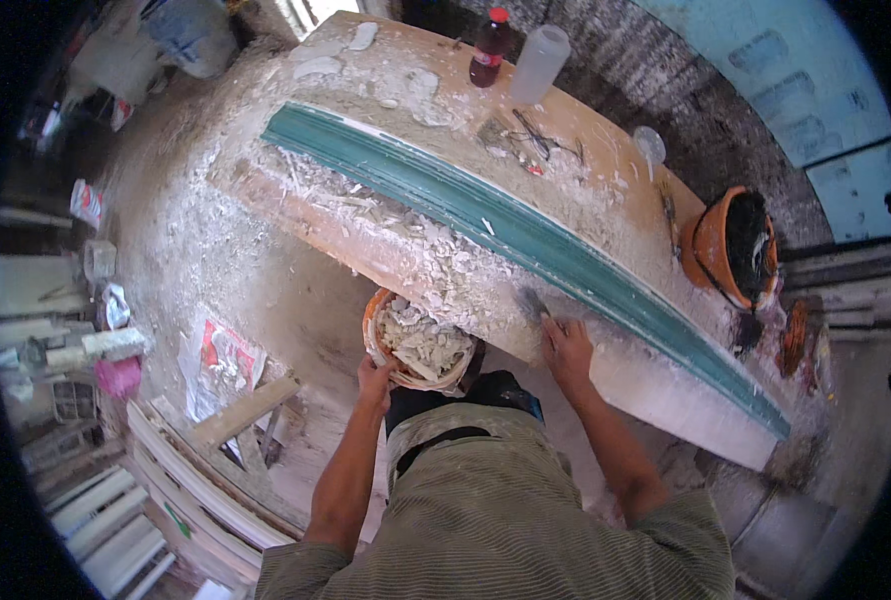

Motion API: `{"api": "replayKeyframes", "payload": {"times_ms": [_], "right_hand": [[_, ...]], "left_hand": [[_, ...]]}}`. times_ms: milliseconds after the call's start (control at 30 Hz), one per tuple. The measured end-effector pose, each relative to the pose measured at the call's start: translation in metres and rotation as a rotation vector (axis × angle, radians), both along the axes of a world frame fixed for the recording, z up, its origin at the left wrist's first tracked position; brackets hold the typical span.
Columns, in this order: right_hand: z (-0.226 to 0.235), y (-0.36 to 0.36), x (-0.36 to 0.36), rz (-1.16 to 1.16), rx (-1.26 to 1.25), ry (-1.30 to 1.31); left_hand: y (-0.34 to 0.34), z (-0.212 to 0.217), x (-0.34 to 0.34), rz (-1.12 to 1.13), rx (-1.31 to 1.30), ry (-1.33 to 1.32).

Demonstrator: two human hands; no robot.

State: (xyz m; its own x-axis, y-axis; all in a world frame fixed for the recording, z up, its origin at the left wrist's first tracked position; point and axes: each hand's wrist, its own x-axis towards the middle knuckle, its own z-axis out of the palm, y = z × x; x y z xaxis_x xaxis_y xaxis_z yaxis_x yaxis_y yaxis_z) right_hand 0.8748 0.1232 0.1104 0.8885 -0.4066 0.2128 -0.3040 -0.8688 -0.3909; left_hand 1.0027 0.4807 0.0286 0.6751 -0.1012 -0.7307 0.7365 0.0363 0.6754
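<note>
My left hand (373, 380) grips the rim of an orange bowl (373, 318) held under the edge of the workbench (615, 370); the bowl is full of white plaster scraps. My right hand (567, 347) holds a scraper (533, 302) with its blade on the bench top, beside a heap of white plaster chips (435, 262). A long green mould strip (525, 235) runs the length of the bench just beyond the scraper.
A dark bottle with a red cap (489, 47) and a white plastic bottle (540, 63) stand at the bench's far side. An orange bucket (733, 248) sits at the right end. White moulding pieces (180, 470) and wooden slats lie on the dusty floor at lower left.
</note>
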Motion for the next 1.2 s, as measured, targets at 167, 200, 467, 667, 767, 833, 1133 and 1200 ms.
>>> {"api": "replayKeyframes", "payload": {"times_ms": [167,200,467,667,767,833,1133,1200], "right_hand": [[-0.007,0.024,0.076,0.043,0.045,0.061],[0.001,0.03,0.074,0.037,0.077,0.065],[0.038,0.075,0.053,-0.752,0.147,0.365],[0.038,0.138,0.11,-0.62,0.213,0.472],[0.046,0.131,0.114,-0.901,-0.094,0.331],[0.046,0.119,0.114,-0.803,-0.128,0.418],[0.043,0.084,0.105,-0.531,-0.064,0.438],[0.052,0.071,0.097,-0.398,0.02,0.497]], "left_hand": [[0.005,0.006,0.034,-0.083,-0.07,0.027],[0.006,0.004,0.042,-0.144,-0.018,0.068],[0.035,-0.011,0.067,-0.26,-0.111,0.138],[0.028,-0.001,0.075,-0.334,-0.033,0.129],[0.028,0.001,0.083,-0.377,0.064,0.135],[0.03,-0.001,0.083,-0.336,-0.023,0.175],[0.035,-0.018,0.06,-0.31,-0.111,0.078],[0.033,-0.02,0.058,-0.31,-0.079,0.09]]}}
